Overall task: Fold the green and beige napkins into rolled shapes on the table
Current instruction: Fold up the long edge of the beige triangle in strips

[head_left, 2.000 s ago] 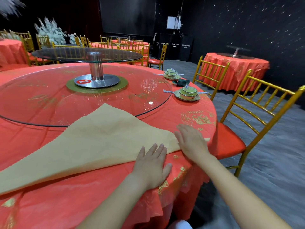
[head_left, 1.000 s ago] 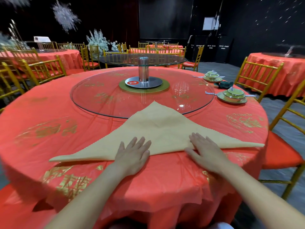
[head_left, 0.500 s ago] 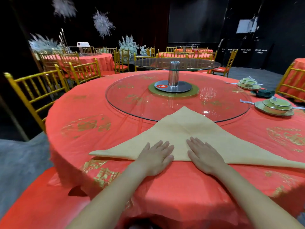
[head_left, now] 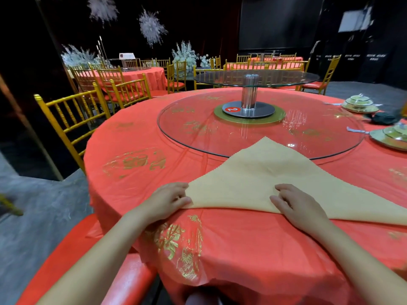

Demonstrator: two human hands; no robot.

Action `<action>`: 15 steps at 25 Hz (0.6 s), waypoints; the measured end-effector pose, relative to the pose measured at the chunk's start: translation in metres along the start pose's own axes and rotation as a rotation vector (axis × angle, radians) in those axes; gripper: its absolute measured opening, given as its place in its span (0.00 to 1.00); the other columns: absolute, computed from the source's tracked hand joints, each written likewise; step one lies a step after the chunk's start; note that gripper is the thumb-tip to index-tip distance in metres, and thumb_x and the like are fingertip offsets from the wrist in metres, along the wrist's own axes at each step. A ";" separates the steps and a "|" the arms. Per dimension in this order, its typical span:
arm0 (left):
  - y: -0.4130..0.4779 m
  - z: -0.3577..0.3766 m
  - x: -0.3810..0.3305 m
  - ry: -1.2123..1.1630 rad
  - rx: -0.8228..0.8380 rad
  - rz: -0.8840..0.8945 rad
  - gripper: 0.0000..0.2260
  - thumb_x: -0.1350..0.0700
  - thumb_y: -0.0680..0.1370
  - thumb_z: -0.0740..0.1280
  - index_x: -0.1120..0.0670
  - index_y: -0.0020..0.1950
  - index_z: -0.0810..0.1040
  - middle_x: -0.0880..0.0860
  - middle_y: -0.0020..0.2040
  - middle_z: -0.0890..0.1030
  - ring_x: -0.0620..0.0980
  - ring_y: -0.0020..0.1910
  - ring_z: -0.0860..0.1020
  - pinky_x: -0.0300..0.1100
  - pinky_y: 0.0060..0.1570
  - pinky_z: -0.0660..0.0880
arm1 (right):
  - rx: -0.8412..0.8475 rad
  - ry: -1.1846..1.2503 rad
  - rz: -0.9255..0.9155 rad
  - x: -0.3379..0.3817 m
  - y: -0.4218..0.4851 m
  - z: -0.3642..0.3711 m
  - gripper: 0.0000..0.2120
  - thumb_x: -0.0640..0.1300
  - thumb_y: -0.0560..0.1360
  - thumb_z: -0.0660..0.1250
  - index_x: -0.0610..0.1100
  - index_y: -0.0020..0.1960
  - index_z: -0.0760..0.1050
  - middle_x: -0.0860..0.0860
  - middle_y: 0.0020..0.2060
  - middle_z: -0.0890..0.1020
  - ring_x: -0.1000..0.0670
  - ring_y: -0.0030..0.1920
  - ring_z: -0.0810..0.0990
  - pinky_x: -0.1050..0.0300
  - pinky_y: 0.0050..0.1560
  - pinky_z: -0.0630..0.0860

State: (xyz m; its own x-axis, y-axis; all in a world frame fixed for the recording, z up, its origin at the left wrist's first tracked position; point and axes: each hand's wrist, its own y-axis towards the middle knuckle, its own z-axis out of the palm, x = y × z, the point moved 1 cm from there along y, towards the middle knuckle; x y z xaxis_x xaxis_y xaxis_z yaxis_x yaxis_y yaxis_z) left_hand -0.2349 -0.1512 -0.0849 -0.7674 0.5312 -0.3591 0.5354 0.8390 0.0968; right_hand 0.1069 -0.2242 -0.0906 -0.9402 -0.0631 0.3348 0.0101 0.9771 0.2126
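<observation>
Head view: beige napkin (head_left: 253, 179) laid as a triangle on the table (head_left: 136, 183), tip overlapping the near rim of the glass turntable (head_left: 253, 133). Left corner pinched in the left hand (head_left: 169, 201) grip; near fold pinched in the right hand (head_left: 296, 204) grip. Green napkin (head_left: 384, 118) bunched beside the turntable's right rim.

Gold chairs (head_left: 70, 119) ring red-clothed tables (head_left: 154, 78) on grey floor (head_left: 33, 205), black walls (head_left: 198, 18)

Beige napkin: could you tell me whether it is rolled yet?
Not yet: the beige napkin lies as a flat triangle; no roll shows.
</observation>
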 end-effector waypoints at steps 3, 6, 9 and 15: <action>0.002 -0.003 0.010 0.090 0.022 -0.038 0.32 0.31 0.67 0.48 0.53 0.47 0.79 0.49 0.71 0.68 0.50 0.68 0.67 0.48 0.66 0.62 | -0.006 0.014 0.029 -0.001 0.002 0.001 0.17 0.55 0.76 0.62 0.52 0.31 0.67 0.57 0.62 0.75 0.53 0.56 0.77 0.56 0.49 0.69; 0.003 -0.005 0.011 0.147 -0.003 -0.101 0.28 0.30 0.66 0.51 0.49 0.42 0.79 0.49 0.71 0.68 0.50 0.68 0.67 0.47 0.65 0.63 | 0.009 0.011 0.042 0.000 0.003 0.001 0.17 0.56 0.75 0.62 0.51 0.30 0.67 0.58 0.61 0.75 0.55 0.55 0.76 0.55 0.49 0.70; 0.004 -0.007 0.014 0.194 -0.020 -0.148 0.27 0.25 0.63 0.49 0.47 0.30 0.69 0.49 0.70 0.71 0.50 0.66 0.69 0.47 0.60 0.66 | 0.052 -0.042 0.030 0.002 0.007 -0.003 0.18 0.56 0.76 0.61 0.53 0.30 0.65 0.57 0.61 0.75 0.54 0.58 0.74 0.57 0.48 0.67; 0.001 -0.009 -0.027 0.333 -0.120 -0.286 0.12 0.45 0.79 0.58 0.49 0.56 0.74 0.50 0.72 0.66 0.48 0.74 0.57 0.57 0.72 0.46 | 0.035 -0.004 -0.002 -0.002 0.005 0.001 0.19 0.55 0.76 0.62 0.54 0.29 0.63 0.54 0.60 0.76 0.52 0.56 0.74 0.55 0.52 0.68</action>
State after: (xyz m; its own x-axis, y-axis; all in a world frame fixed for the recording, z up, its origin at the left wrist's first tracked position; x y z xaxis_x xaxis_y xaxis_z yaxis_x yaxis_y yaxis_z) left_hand -0.2172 -0.1636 -0.0674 -0.9606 0.2686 -0.0707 0.2559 0.9548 0.1512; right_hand 0.1080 -0.2192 -0.0910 -0.9415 -0.0648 0.3306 -0.0042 0.9835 0.1809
